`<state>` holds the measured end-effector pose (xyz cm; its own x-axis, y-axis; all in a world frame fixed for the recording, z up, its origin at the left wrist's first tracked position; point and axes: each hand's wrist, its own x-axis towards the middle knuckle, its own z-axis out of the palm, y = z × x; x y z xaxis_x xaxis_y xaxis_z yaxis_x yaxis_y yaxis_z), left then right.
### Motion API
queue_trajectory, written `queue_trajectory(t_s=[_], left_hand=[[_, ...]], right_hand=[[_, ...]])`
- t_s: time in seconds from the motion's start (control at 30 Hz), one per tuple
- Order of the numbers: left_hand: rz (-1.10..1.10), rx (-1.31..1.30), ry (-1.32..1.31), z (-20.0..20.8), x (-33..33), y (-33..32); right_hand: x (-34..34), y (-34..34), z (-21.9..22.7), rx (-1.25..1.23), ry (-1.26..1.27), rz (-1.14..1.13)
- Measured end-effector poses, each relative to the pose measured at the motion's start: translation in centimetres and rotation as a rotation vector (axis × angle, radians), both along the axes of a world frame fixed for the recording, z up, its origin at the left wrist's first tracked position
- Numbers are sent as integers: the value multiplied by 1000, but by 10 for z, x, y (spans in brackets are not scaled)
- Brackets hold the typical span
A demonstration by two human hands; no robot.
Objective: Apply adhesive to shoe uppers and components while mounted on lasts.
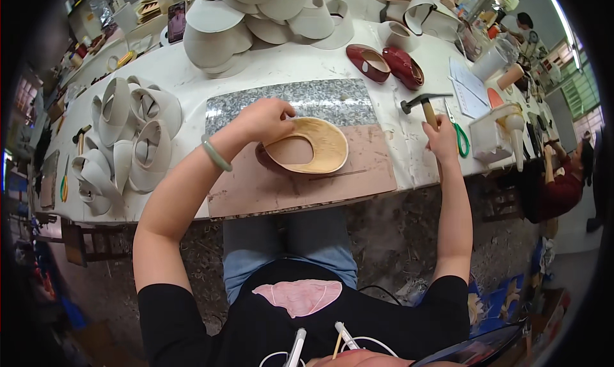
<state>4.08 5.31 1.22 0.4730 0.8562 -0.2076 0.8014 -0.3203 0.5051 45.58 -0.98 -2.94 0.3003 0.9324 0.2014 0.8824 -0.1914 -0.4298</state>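
Observation:
My left hand [265, 119] is closed on the back edge of a shoe upper [329, 146], its tan lining facing up and a little dark red showing at the left rim. The upper lies on a brown board [364, 168] in front of me. My right hand [443, 140] grips the wooden handle of a hammer [425, 101], its dark head raised over the table to the right of the board. Close by that hand are green-handled scissors [460, 140]. Two dark red shoe uppers [403, 67] rest farther back.
Behind the board lies a speckled stone slab [300, 98]. Pale grey uppers are piled at the back [256, 21] and grouped at the left [115, 124]. A notebook [469, 88] and a white container [495, 133] stand right. Another person [563, 181] sits at far right.

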Motion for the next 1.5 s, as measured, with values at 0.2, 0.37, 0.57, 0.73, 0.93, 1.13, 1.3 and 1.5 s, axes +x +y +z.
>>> queue_trajectory(t_s=[0.2, 0.37, 0.57, 0.73, 0.93, 1.13, 1.3, 1.5], left_hand=[[26, -31, -73, -8, -5, 7], [10, -3, -101, -4, 7, 1], [-69, 440, -244, -19, -2, -19], [-131, 813, -387, -13, -1, -51], [-99, 850, -495, -12, -20, -77], [108, 780, -645, -21, -51, -108], [320, 714, -699, -31, -74, -140], [531, 813, -633, -55, -83, -170]], right_hand=[[-152, -26, 40, 409, 66, 767], [-171, -31, 25, 216, -61, 831], [-170, -60, 32, 169, -22, 807], [-177, -73, 38, 149, -56, 829], [-197, -75, 44, 181, 13, 904], [-227, -66, 43, 210, 48, 943], [-251, -60, 53, 145, -6, 991], [-265, -55, 54, 22, -114, 1037]])
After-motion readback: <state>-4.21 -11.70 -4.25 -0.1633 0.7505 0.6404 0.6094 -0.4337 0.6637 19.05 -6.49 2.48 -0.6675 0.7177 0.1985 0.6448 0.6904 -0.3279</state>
